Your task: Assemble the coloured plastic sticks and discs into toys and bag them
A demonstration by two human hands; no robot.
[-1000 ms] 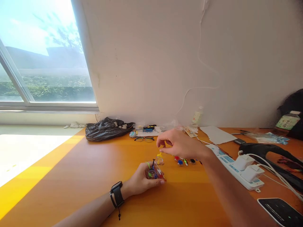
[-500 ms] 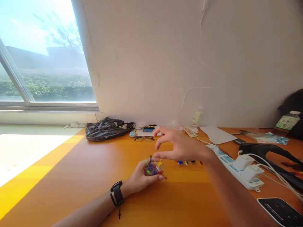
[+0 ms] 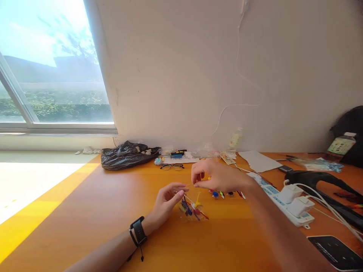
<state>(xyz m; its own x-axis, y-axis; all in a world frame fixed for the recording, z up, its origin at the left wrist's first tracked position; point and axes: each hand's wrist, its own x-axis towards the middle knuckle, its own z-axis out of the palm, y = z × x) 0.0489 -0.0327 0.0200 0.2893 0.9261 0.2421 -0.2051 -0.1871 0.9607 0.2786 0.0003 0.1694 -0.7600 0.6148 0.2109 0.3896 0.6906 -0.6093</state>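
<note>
My left hand [image 3: 168, 200], with a black watch [image 3: 138, 229] on its wrist, has its thumb and fingers drawn together. Just below their tips is a blurred cluster of small clear plastic pieces [image 3: 195, 211] with blue, yellow, red and white stems. A thin white stem runs from the cluster up to the left fingertips. Whether the cluster also rests on the table [image 3: 159, 253] is unclear. My right hand [image 3: 211, 175] hovers up and to the right of it, fingers curled and thumb against the index finger. Anything in that pinch is too small to make out.
Small coloured pieces [image 3: 216, 195] lie beyond the right hand. Eyeglasses [image 3: 172, 166], a tape measure [image 3: 158, 161] and a black plastic bag [image 3: 127, 156] stand at the back. A power strip [image 3: 283, 202] with plugs and cables, and a black device [image 3: 329, 251], occupy the right.
The cluster has tipped from inside my left hand to below and right of its fingertips. My right hand has shifted slightly right and down, and its fingers have closed.
</note>
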